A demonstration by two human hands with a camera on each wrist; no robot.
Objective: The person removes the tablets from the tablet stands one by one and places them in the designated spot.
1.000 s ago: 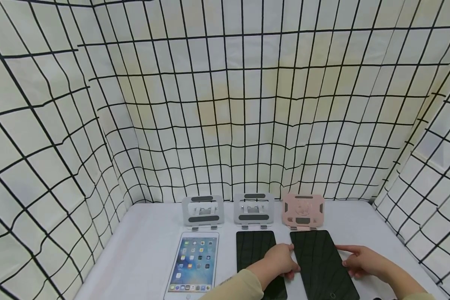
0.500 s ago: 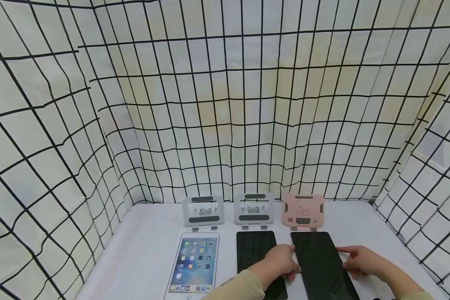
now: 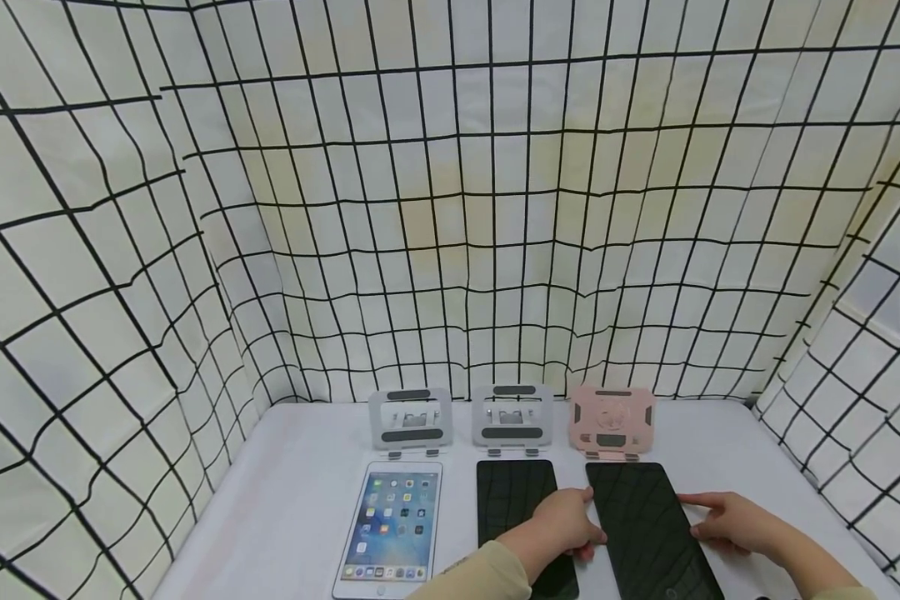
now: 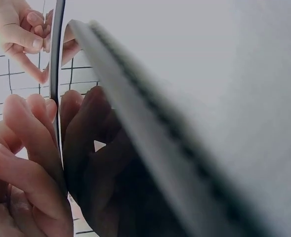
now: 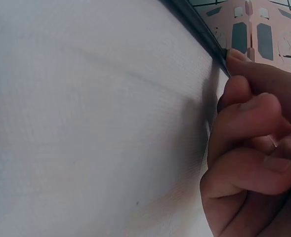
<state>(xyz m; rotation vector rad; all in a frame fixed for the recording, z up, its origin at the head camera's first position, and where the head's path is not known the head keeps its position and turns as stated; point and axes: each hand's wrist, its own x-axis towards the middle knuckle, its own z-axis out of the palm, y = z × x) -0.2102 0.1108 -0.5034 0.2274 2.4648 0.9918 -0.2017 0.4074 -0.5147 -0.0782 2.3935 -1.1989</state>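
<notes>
In the head view a black-screened tablet (image 3: 648, 525) lies at the right of a row, slightly turned. My left hand (image 3: 567, 521), reaching over the middle black tablet (image 3: 516, 500), touches its left edge with spread fingertips. From the other side my right hand (image 3: 737, 523) touches the right edge, one finger pointing out straight. In the left wrist view my fingers (image 4: 31, 123) rest by a thin dark tablet edge (image 4: 55, 64), mirrored in a glossy dark surface. A fingertip (image 5: 239, 55) meets the dark edge in the right wrist view, the other fingers bent below.
A white tablet (image 3: 390, 529) with a lit home screen lies at the left. Behind the tablets stand two grey-white stands (image 3: 411, 436) and a pink stand (image 3: 612, 421). White sheets with a black grid net (image 3: 525, 208) enclose the white table (image 3: 270, 517).
The view has shifted slightly. Both hands stay at the right tablet's edges, and the tablet itself has barely moved.
</notes>
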